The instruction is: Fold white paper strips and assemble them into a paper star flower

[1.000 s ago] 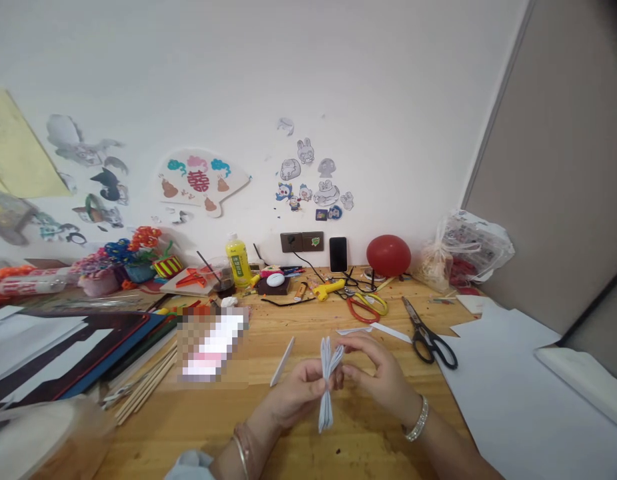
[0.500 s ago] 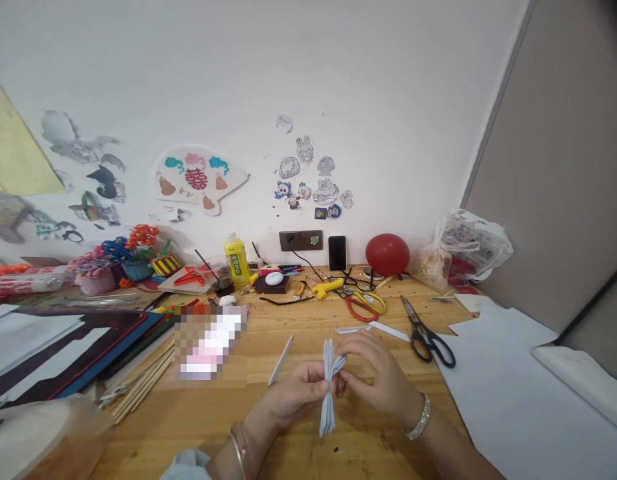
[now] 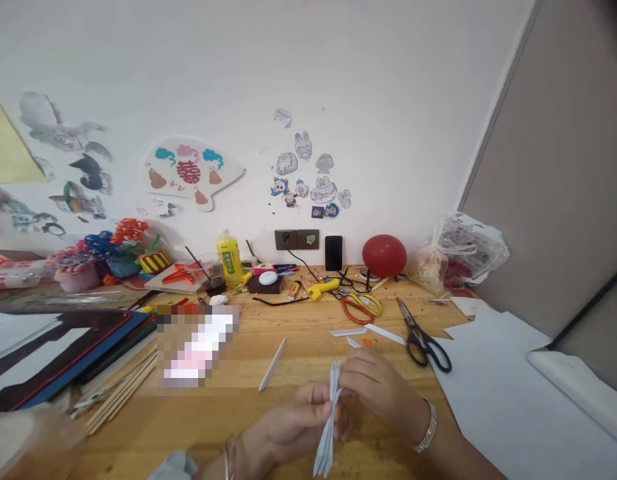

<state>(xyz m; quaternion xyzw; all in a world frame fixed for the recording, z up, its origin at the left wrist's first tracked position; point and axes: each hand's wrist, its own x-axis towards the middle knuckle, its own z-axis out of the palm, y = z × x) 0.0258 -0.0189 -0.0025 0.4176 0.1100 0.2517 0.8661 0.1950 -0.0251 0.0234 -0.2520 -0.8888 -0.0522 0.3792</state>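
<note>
A narrow bundle of folded white paper [image 3: 327, 437] stands between my two hands, pinched in near its middle. My left hand [image 3: 301, 419] grips it at that waist, thumb on the near side. At the upper part my right hand [image 3: 373, 383] has its fingers closed on the paper's edge; its fingertips are partly hidden. Beyond the hands lie folded white paper strips [image 3: 349, 332], and another strip [image 3: 272, 365] rests to the left. Black-handled scissors [image 3: 423, 340] lie open to the right of my right hand.
White paper sheets [image 3: 493, 387] cover the right side. At the back are red-and-yellow-handled scissors [image 3: 362, 308], a yellow glue gun [image 3: 323, 289], a red balloon [image 3: 384, 255], a phone [image 3: 333, 253] and a yellow bottle [image 3: 230, 259]. Wooden sticks [image 3: 123, 393] lie on the left.
Both hands and the paper bundle have moved lower in view. The bundle's upper part, fanned to the right before, is now drawn together, and the right hand has turned more over it.
</note>
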